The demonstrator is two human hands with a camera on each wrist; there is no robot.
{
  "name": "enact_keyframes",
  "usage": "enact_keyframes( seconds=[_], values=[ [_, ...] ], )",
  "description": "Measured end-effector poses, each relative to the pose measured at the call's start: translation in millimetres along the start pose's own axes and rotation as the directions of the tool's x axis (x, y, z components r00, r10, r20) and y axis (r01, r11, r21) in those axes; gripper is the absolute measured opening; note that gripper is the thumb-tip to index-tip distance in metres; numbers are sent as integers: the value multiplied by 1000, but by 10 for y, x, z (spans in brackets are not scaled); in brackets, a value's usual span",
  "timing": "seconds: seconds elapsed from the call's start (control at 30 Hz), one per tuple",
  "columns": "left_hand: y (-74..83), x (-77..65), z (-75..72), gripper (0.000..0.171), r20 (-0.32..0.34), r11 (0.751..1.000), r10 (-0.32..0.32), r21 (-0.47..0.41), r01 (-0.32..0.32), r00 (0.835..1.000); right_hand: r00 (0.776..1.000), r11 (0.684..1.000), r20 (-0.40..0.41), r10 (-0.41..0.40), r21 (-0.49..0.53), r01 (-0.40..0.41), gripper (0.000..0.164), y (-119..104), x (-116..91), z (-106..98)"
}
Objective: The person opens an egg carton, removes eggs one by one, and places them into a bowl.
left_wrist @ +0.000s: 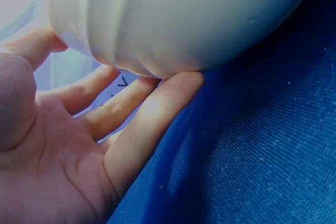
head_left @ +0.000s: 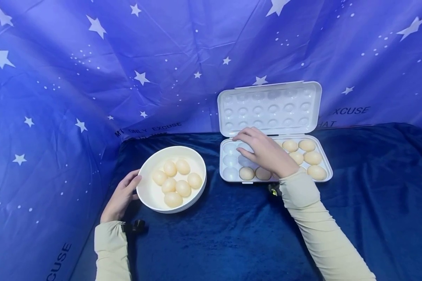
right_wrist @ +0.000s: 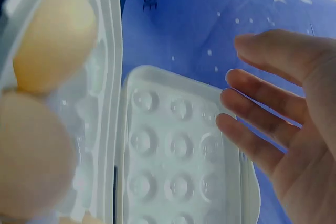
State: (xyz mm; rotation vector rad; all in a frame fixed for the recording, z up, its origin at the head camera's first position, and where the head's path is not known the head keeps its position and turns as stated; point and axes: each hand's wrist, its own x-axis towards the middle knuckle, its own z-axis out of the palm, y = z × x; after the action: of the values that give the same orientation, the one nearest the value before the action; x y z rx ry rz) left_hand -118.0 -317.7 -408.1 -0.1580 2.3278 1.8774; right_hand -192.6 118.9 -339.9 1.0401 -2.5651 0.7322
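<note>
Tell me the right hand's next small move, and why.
I'd probably swing the right hand over to the bowl for one egg: the hand holds nothing above the carton, whose left column of hollows is empty, while the left hand grips the bowl's edge, which should steady it.

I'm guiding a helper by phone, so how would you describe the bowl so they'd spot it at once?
On the dark blue, velvety cloth, look left of the open white plastic egg box. There, the person's left hand holds a round white bowl by its side. Unlike the rectangular box, it is round, and its pale beige eggs lie loose rather than in separate hollows.
</note>
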Motion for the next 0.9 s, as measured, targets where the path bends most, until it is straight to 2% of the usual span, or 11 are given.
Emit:
enact_keyframes(
  seconds=[0.2, 0.33, 0.47, 0.6, 0.7, 0.9],
  values=[
    [-17, -2, -9, 54, 5, 1000, 6, 4, -6, 1000, 999, 999, -4, 40, 5, -39, 23, 128, -52, -78],
    [-12, 1, -5, 53, 6, 1000, 9, 8, -9, 1000, 994, 993, 6, 113, -26, -113, 23, 191, -81, -111],
    [2, -7, -4, 53, 5, 1000, 8, 7, -8, 1000, 974, 974, 54, 218, -68, -214, 24, 250, -113, -95],
    [17, -10, -4, 55, 8, 1000, 8, 10, -8, 1000, 953, 955, 94, 288, -99, -279, 26, 347, -158, -54],
    [17, -8, -4, 55, 10, 1000, 7, 12, -7, 1000, 945, 947, 99, 310, -115, -299, 28, 430, -198, -17],
    [4, -3, 2, 54, 10, 1000, 4, 8, -4, 1000, 946, 945, 83, 314, -123, -303, 29, 550, -248, 25]
  ],
)
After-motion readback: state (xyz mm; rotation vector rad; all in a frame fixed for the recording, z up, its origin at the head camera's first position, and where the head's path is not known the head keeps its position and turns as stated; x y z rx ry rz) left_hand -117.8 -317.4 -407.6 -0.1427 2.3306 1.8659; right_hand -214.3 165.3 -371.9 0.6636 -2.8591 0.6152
